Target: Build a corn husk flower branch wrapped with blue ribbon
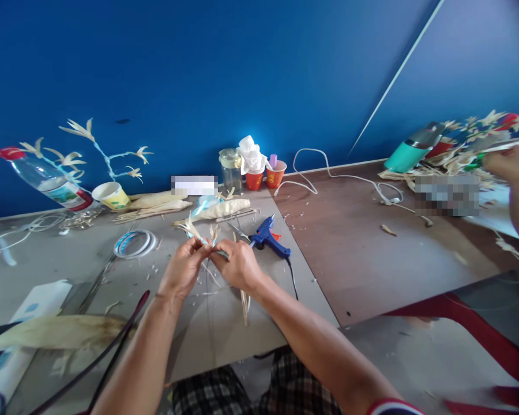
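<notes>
My left hand (185, 264) and my right hand (239, 264) meet above the table, fingertips pinched together on a thin stem. Pale husk flowers (191, 228) stick up from this stem, with a bit of light blue wrapping at their base. My fingers hide most of the stem. Just right of my right hand lies a blue glue gun (266, 237) with an orange trigger. Behind my hands is a bundle of dried husk (225, 209). A roll of white and blue tape (135, 244) rests to the left.
A tilted plastic bottle (56, 183), a paper cup (111, 196) and finished flower branches (108, 158) stand at the back left. A glass jar (230, 173) and red cups (254, 179) line the wall. At right, another person's hand (512, 170) is near a green bottle (410, 154).
</notes>
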A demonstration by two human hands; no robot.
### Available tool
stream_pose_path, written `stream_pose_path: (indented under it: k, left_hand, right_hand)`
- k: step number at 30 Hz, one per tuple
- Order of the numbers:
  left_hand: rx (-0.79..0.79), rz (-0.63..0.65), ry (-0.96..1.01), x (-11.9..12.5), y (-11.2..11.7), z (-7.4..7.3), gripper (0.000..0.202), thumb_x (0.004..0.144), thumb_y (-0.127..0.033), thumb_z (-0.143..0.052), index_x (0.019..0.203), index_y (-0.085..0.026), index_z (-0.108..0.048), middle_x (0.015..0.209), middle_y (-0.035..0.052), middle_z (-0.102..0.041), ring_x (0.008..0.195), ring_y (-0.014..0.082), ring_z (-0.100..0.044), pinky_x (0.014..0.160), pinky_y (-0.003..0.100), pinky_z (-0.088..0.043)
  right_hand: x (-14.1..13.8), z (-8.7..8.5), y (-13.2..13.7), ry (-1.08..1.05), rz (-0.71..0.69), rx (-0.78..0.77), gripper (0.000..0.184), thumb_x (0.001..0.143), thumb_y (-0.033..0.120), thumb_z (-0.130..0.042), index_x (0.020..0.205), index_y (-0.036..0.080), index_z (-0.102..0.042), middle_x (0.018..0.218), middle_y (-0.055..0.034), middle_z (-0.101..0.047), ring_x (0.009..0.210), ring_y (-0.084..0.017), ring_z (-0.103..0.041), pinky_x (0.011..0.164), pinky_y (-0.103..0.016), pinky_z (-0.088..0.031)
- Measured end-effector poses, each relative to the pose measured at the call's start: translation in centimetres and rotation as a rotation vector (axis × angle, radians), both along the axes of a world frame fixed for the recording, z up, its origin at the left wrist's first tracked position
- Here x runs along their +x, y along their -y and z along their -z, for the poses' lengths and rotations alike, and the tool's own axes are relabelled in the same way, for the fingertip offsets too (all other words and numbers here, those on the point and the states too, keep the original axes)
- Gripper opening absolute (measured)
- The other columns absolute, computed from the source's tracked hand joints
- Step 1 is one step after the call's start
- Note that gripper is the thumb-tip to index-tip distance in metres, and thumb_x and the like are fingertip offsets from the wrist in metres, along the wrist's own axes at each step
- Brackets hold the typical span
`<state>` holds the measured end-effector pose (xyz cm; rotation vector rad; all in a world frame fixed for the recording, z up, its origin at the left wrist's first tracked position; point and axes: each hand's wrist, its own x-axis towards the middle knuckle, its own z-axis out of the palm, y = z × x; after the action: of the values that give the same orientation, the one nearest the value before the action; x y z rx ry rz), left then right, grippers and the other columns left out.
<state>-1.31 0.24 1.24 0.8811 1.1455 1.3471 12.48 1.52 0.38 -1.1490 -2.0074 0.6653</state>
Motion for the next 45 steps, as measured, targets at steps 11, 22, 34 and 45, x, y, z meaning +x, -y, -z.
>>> stream_pose_path:
  k: [11,22,34,45]
  left_hand:
    - [-0.002,0.047,0.177,0.1,0.4,-0.2,0.019,0.069,-0.028,-0.076,0.071,-0.015,-0.063,0.071,-0.0005,-0.059,0.067,0.0095,-0.054,0.065,0.022,-0.043]
    - [-0.156,0.152,0.347,1.2,0.7,0.0,0.028,0.068,-0.041,-0.077,0.075,-0.015,-0.069,0.07,0.0033,-0.066,0.062,0.0129,-0.06,0.065,0.029,-0.051]
    - [-0.044,-0.119,0.228,1.8,0.8,-0.4,0.022,0.059,-0.02,-0.082,0.076,-0.015,-0.071,0.071,-0.0001,-0.067,0.068,0.0115,-0.062,0.073,0.028,-0.05]
    - [-0.055,0.012,0.209,1.0,0.8,-1.0,0.011,0.063,-0.021,-0.077,0.07,-0.014,-0.073,0.068,0.004,-0.068,0.065,0.0133,-0.059,0.065,0.026,-0.048]
  right_hand:
    - [0.3,-1.0,-0.5,-0.359,0.019,-0.318,0.012,0.071,0.021,-0.055,0.074,0.016,-0.067,0.063,0.0012,-0.062,0.06,-0.013,-0.055,0.056,-0.021,-0.04]
    - [0.3,-1.3,-1.3,-0.998,-0.132,-0.753,0.024,0.06,0.037,-0.07,0.065,0.017,-0.057,0.054,0.0048,-0.052,0.048,-0.007,-0.043,0.048,-0.021,-0.035]
    - [-0.3,-0.2,-1.3,-0.817,-0.056,-0.656,0.023,0.063,0.036,-0.07,0.066,0.015,-0.06,0.056,0.0047,-0.053,0.052,-0.008,-0.042,0.052,-0.022,-0.032]
    - [0.1,-0.3,-1.4,-0.741,-0.306,-0.826,0.031,0.062,0.042,-0.072,0.062,0.016,-0.057,0.049,0.0061,-0.049,0.045,-0.005,-0.029,0.046,-0.022,-0.02]
